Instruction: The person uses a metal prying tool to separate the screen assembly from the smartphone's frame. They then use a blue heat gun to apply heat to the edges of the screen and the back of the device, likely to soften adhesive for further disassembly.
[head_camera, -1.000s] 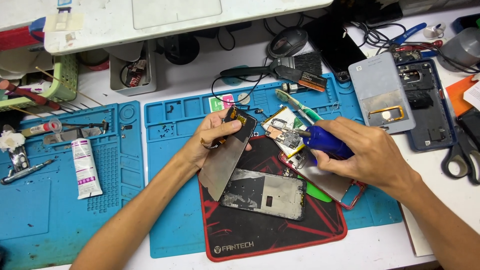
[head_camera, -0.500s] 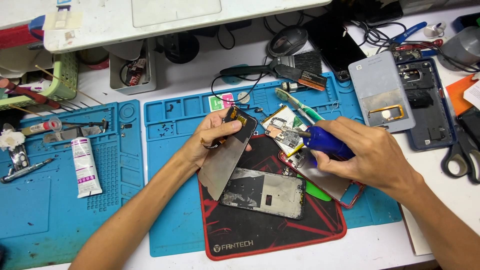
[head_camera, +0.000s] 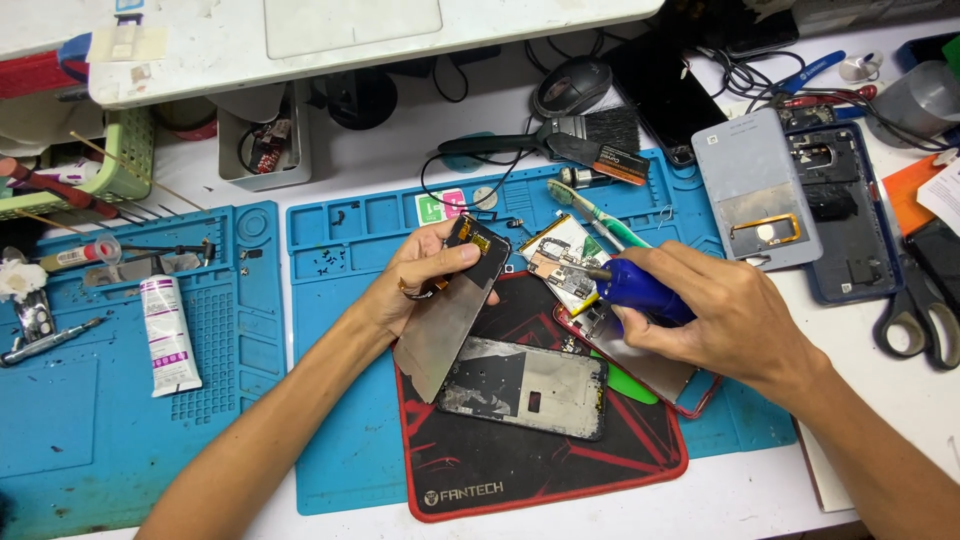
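Observation:
My left hand (head_camera: 418, 282) holds a thin grey phone display panel (head_camera: 450, 315) tilted on edge, with its flex cable end at the top. My right hand (head_camera: 725, 320) grips a blue-handled screwdriver (head_camera: 640, 288), its tip on the opened phone body (head_camera: 575, 268) with a red-rimmed frame. A detached dark phone panel (head_camera: 525, 385) lies flat on the black and red mat (head_camera: 540, 450) between my forearms.
Blue repair mats (head_camera: 330, 420) cover the desk. A white tube (head_camera: 168, 332) and tweezers lie at left. A brush (head_camera: 560, 140), a green toothbrush (head_camera: 600, 215), a grey back cover (head_camera: 755, 190), another opened phone (head_camera: 850, 215) and scissors (head_camera: 915, 320) sit at right. A mouse (head_camera: 572, 86) is behind.

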